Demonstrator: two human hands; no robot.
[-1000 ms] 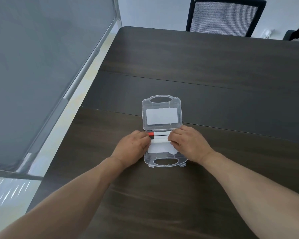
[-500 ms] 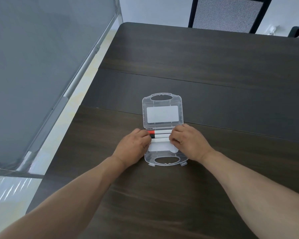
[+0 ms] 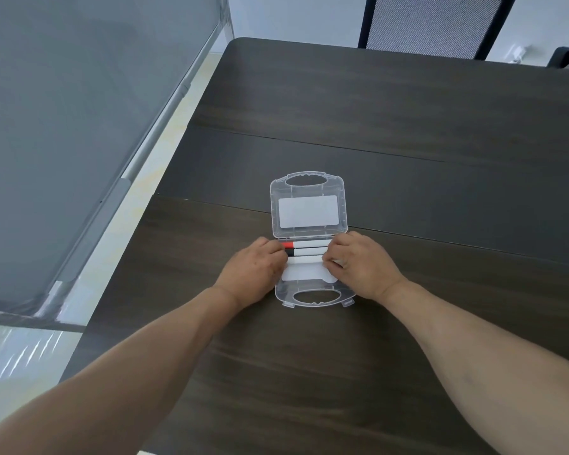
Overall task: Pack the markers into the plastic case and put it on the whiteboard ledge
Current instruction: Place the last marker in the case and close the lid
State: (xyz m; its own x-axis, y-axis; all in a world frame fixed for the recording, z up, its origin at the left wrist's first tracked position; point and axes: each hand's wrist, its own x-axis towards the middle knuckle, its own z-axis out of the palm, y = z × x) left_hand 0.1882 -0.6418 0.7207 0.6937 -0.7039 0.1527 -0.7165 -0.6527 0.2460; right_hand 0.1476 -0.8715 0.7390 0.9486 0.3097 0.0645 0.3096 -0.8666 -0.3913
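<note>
Left hand (image 3: 255, 270), right hand (image 3: 358, 267) pinch markers (image 3: 307, 250) between them, over open plastic case (image 3: 309, 192) (lid flat).

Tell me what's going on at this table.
A person is packing markers into a clear plastic case that lies open flat on the dark table. The left hand and right hand press on the ends of a red-capped marker and a black-capped marker in the near half. The lid is not closed yet.
</note>
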